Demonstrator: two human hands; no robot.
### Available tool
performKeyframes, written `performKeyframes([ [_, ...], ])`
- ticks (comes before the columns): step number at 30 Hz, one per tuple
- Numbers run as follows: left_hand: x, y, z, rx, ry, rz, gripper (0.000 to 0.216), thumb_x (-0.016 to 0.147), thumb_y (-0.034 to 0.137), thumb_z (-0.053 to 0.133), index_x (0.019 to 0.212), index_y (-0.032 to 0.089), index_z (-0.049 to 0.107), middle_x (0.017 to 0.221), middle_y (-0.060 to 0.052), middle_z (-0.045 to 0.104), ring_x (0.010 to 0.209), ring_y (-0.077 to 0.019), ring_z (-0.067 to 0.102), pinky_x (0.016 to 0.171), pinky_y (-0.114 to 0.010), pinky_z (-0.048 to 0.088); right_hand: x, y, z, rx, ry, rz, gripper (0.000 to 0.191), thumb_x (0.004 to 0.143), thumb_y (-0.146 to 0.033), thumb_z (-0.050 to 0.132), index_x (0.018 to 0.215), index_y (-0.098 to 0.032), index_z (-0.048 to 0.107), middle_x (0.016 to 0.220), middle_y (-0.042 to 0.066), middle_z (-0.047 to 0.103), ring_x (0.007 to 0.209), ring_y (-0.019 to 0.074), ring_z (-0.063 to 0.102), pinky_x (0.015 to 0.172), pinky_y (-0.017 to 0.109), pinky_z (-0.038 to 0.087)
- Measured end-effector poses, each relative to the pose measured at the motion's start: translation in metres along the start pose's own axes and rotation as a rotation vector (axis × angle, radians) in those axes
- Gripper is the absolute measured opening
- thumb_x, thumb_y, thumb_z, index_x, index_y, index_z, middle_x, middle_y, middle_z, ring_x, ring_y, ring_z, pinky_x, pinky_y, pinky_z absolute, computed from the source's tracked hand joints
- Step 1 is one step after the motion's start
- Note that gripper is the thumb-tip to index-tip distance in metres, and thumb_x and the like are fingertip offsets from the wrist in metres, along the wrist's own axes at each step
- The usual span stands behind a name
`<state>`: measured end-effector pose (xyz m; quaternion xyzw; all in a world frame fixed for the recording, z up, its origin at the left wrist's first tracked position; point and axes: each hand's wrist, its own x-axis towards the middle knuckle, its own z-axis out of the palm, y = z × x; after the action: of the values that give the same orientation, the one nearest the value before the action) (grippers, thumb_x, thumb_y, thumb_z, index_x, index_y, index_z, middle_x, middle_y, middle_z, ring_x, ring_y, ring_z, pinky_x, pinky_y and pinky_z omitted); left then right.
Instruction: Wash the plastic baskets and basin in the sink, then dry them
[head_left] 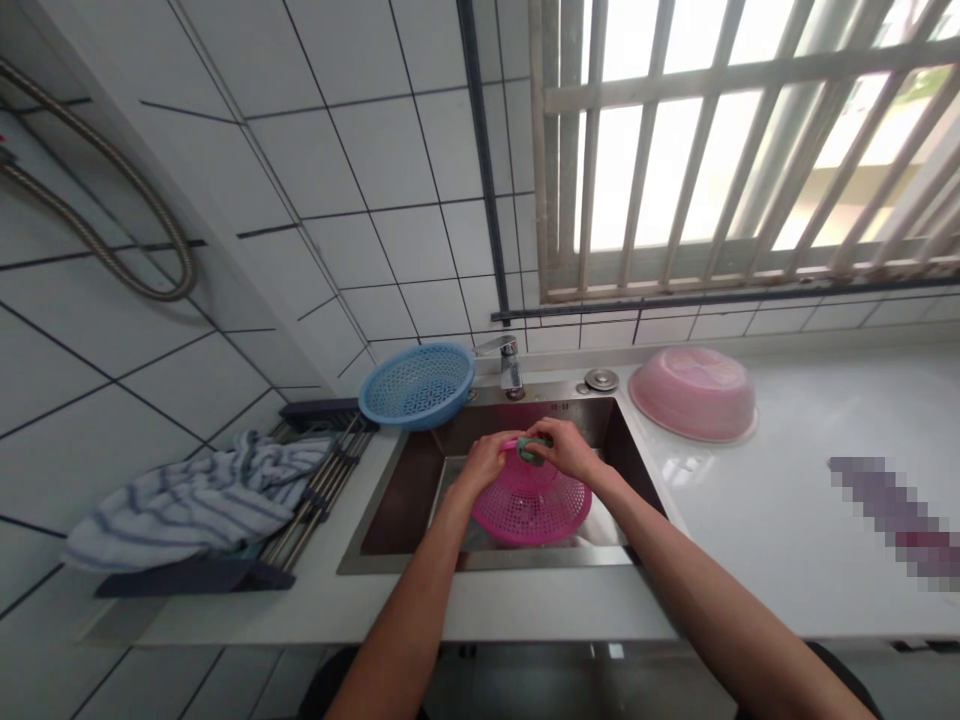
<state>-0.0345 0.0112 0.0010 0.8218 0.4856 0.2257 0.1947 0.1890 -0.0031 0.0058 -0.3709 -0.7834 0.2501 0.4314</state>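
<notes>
A bright pink plastic colander (pixel 531 512) is held tilted inside the steel sink (pixel 397 510). My left hand (pixel 484 460) grips its far rim, fingers closed over the edge. Just to the right, my right hand (pixel 564 448) is closed on a green sponge (pixel 533 450) pressed against the same rim. The sponge is partly hidden by my fingers. Something whitish lies under the colander in the sink, too covered to name.
A blue basket (pixel 420 385) rests on the sink's back-left corner, beside the faucet (pixel 511 368). An upturned pink basin (pixel 694 392) and a drain plug (pixel 601 379) are on the right. A striped towel (pixel 217 500) covers a rack (pixel 319 505) at left. A blurred patch (pixel 896 515) marks the right counter.
</notes>
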Motion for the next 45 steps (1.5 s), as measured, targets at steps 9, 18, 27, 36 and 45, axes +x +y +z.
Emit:
performKeyframes([
  [9,-0.004,-0.011,-0.021,0.049,0.081,-0.091,0.066,0.083,-0.002,0.048,0.134,0.034,0.071,0.139,0.004,0.068,0.134,-0.0177,0.061,0.120,-0.035,0.042,-0.002,0.015,-0.010,0.041,-0.011,0.097,0.012,0.089,-0.029,0.075,0.097,-0.021,0.079,0.093,0.004,0.078,0.082,0.0195,0.070,0.075,0.028,0.050],
  [18,0.000,-0.002,-0.001,-0.026,0.026,-0.006,0.060,0.085,0.002,0.049,0.131,0.034,0.073,0.135,0.003,0.071,0.130,-0.0177,0.064,0.117,-0.033,0.045,0.000,0.002,-0.006,-0.007,-0.031,-0.010,0.015,0.089,-0.027,0.076,0.103,-0.023,0.079,0.096,0.005,0.076,0.087,0.0196,0.069,0.081,0.029,0.049],
  [27,-0.005,-0.018,-0.020,-0.014,0.226,-0.132,0.058,0.091,0.004,0.047,0.140,0.029,0.066,0.141,0.000,0.068,0.132,-0.0195,0.063,0.119,-0.036,0.044,0.000,0.035,-0.021,0.044,0.074,0.122,0.019,0.089,-0.031,0.070,0.104,-0.021,0.077,0.101,0.006,0.078,0.089,0.0208,0.069,0.082,0.031,0.052],
  [36,-0.002,-0.001,-0.018,0.022,0.194,-0.007,0.069,0.084,0.007,0.059,0.149,0.029,0.056,0.152,-0.002,0.059,0.141,-0.0200,0.054,0.123,-0.039,0.040,-0.001,0.008,-0.001,0.063,0.049,0.034,0.013,0.093,-0.023,0.065,0.103,-0.021,0.073,0.101,0.006,0.075,0.092,0.0195,0.069,0.085,0.030,0.051],
  [45,-0.003,-0.013,-0.019,0.029,0.088,-0.043,0.057,0.088,0.002,0.049,0.128,0.033,0.074,0.136,0.004,0.071,0.133,-0.0178,0.062,0.119,-0.034,0.043,-0.002,0.021,-0.001,0.071,-0.055,0.116,0.015,0.087,-0.024,0.072,0.102,-0.021,0.074,0.094,0.003,0.077,0.083,0.0181,0.069,0.078,0.028,0.052],
])
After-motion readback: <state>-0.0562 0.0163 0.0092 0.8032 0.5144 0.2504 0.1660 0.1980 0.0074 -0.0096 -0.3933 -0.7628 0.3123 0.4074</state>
